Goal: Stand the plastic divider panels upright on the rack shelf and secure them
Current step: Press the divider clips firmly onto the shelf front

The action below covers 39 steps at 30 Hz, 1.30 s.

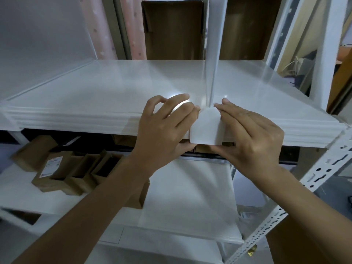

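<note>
Clear plastic divider panel (213, 54) stands upright on the white rack shelf (95, 88), right of centre, its near edge at the shelf lip. Step in hand: securing. A white clip (206, 128) hooks over the lip at the panel's foot. Left hand (163, 128) pinches the clip's left side, thumb under and forefinger on top, other fingers loosely spread. Right hand (251, 134) pinches the right side likewise. Next move likely calls for even pressure until the clip seats, panel kept vertical.
</note>
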Available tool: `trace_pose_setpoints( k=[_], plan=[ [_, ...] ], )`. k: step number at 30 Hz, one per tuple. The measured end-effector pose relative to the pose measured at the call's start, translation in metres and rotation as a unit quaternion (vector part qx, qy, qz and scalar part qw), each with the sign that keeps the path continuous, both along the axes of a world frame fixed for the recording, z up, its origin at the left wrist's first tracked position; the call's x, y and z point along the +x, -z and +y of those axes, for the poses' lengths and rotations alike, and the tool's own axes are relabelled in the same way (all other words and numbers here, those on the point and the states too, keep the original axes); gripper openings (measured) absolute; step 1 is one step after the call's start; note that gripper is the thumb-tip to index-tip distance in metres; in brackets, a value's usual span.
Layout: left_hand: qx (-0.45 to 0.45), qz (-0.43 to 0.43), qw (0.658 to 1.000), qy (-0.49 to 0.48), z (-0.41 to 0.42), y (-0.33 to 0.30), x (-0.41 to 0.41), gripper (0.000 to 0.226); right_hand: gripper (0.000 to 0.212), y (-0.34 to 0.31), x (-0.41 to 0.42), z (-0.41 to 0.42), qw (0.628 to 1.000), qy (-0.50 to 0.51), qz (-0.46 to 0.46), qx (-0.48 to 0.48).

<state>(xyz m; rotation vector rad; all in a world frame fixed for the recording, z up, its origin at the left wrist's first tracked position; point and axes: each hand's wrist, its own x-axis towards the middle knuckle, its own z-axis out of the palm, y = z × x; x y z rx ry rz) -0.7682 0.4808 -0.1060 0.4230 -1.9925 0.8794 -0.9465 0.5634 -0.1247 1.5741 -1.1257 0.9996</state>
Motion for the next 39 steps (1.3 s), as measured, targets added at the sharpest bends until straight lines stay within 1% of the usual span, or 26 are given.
trace_pose_setpoints(
  k=[4,13,17,22,27,33,39],
  plan=[
    [0.006,0.006,1.0,0.006,-0.004,0.001,0.008,0.029,0.051,-0.001,0.01,-0.003,1.0,-0.001,-0.002,-0.001],
    [0.004,0.002,1.0,0.024,-0.01,0.001,0.014,0.027,0.053,0.001,0.016,-0.006,1.0,0.0,-0.012,0.006],
    [0.007,0.0,1.0,0.02,-0.011,0.002,0.017,0.028,0.051,0.002,0.019,-0.009,1.0,-0.001,-0.015,0.001],
    [0.039,0.0,0.999,0.029,-0.01,0.003,0.019,0.033,0.05,0.002,0.02,-0.01,1.0,0.004,-0.017,-0.012],
    [0.047,-0.003,0.998,0.036,-0.01,0.001,0.024,0.036,0.043,0.002,0.023,-0.014,0.999,0.022,-0.015,-0.032],
    [0.056,-0.002,0.998,0.043,-0.012,0.002,0.024,0.032,0.053,0.003,0.026,-0.015,0.999,0.028,-0.016,-0.038],
    [0.053,0.004,0.998,0.042,-0.015,0.003,0.024,0.033,0.049,0.002,0.026,-0.014,0.999,0.033,-0.017,-0.034]
  ],
)
